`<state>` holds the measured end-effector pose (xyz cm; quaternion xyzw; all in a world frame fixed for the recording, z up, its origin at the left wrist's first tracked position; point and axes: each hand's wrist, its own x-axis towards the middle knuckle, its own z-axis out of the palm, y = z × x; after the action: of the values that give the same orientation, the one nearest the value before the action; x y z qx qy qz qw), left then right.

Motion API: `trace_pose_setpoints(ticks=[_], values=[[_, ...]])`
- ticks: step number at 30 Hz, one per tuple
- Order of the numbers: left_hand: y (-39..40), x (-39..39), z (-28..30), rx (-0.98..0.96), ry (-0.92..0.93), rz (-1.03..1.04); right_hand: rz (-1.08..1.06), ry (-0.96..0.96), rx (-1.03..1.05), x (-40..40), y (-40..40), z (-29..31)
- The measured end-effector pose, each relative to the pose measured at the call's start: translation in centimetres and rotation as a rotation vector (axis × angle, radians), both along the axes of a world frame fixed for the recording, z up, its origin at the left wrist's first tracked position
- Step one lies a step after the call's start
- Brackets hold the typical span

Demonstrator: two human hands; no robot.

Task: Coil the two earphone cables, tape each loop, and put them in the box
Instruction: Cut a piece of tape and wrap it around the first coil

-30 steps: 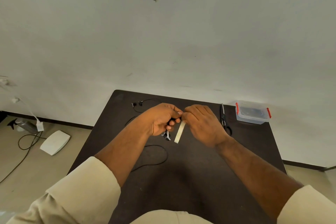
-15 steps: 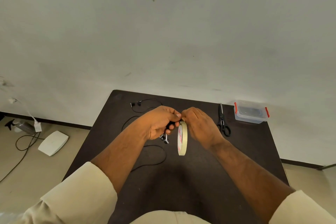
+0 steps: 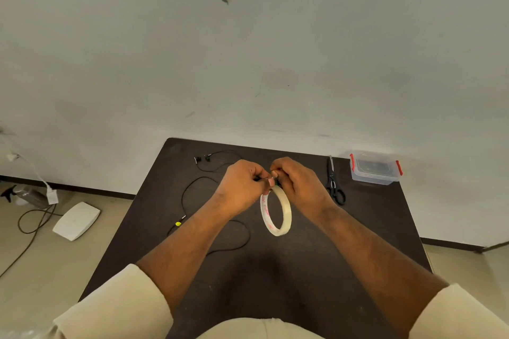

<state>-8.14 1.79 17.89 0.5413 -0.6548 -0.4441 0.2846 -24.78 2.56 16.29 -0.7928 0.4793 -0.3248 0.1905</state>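
Head view, single entry.

Item 1: dark brown rectangular table (image 3: 275, 270), our landmark for all places below.

Item 2: our left hand (image 3: 242, 187), raised over the table's middle, fingers curled. It pinches a small bundle of black cable that we take for the first coiled earphone; the coil is almost wholly hidden in the fist.

Item 3: our right hand (image 3: 298, 187), just beside the left and touching it at the fingertips, fingers curled round the same spot. What exactly it nips, tape end or coil, we cannot tell.

Item 4: pale translucent ring-shaped tape roll (image 3: 276, 210), hanging below the meeting of our hands, clear of the table top.

Item 5: second black earphone cable (image 3: 190, 192), lying loose and uncoiled on the table's left half, earbuds toward the far left corner.

Item 6: black-handled scissors (image 3: 334, 183), on the table's far right part.

Item 7: clear plastic box with red clips (image 3: 374, 169), at the table's far right corner, its lid seemingly on.

Step in hand, as we judge it: taping the first loop. Next move calls for wrapping the strip tight round the coil, then freeing the roll, likely with the scissors.
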Motion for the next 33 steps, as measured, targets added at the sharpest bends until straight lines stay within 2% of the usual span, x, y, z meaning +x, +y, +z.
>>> trace_pose_setpoints(ticks=[7,12,18,23,27,31,33], values=[[0.2,-0.2,0.2,0.128,0.181,0.167,0.023,-0.225,0.150,-0.2,0.4,0.0],[-0.3,0.5,0.5,0.289,0.276,0.192,0.035,-0.238,0.218,-0.6,0.4,0.2],[-0.5,0.3,0.7,0.243,0.294,0.179,0.003,-0.224,0.352,-0.4,0.2,0.8],[-0.3,-0.2,0.6,0.219,0.292,0.237,-0.064,-0.149,0.180,0.5,0.9,0.7],[-0.9,-0.1,0.8,0.416,0.318,0.308,-0.137,0.062,-0.067,1.2,1.3,0.4],[-1.5,0.6,0.8,0.621,0.329,0.268,-0.052,0.324,-0.359,1.5,1.4,0.6],[-1.8,1.3,0.7,0.700,0.325,0.211,0.008,0.458,-0.391,1.4,1.1,0.6]])
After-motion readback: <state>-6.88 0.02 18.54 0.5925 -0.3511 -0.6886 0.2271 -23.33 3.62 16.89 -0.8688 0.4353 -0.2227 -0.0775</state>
